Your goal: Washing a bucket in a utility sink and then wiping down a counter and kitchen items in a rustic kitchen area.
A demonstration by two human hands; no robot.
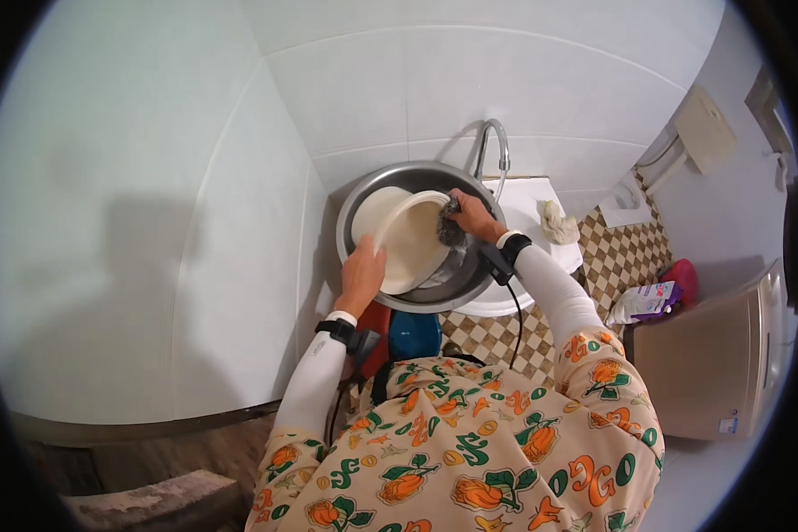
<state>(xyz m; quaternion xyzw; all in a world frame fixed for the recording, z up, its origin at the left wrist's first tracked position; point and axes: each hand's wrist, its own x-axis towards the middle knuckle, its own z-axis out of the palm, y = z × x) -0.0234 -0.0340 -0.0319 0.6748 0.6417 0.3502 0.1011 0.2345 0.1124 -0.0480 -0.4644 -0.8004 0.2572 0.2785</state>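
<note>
My left hand (361,277) grips the near left rim of a cream-coloured bowl (410,246), which is tilted inside a large grey metal basin (343,232). In my right hand (476,218) is a steel wool scrubber (450,225), its fingers closed round it at the bowl's right rim. Behind the bowl, a second pale round dish (374,209) lies in the basin, partly covered. Something whitish shows low in the basin below the scrubber; I cannot make it out.
The basin rests over a white sink (525,197) under a curved chrome tap (496,133). A crumpled cloth (559,223) lies on the sink's right edge. Below stand a blue bucket (415,335) and a red container (374,341). Bottles (645,301) and a beige appliance (705,355) stand at right.
</note>
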